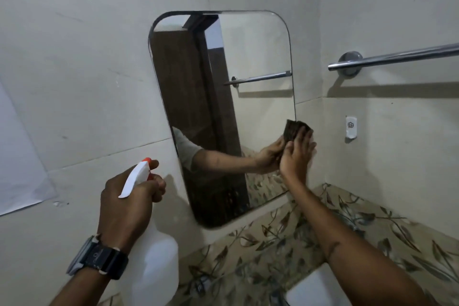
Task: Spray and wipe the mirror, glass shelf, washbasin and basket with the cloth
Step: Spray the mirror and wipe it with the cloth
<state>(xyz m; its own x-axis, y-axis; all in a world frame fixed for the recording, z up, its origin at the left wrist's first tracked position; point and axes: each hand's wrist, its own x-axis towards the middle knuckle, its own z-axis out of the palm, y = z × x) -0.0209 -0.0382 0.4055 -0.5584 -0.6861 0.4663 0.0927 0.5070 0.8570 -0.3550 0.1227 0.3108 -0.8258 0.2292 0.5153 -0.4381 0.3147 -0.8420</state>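
Note:
A rounded rectangular mirror (255, 62) hangs on the pale tiled wall and reflects a dark wooden door. My right hand (296, 155) presses a dark brown cloth (296, 128) flat against the mirror's lower right edge; its reflection shows beside it. My left hand (129, 196) grips a white spray bottle (154, 263) with a white and orange trigger head (139, 175), held left of the mirror's lower corner with the nozzle toward the wall. A white corner of the washbasin (315, 290) shows at the bottom. The glass shelf and basket are out of view.
A chrome towel rail (397, 56) sticks out from the right wall at upper right. A small white wall hook (351, 126) sits below it. Leaf-patterned tiles (372, 231) run along the lower wall. A black watch is on my left wrist.

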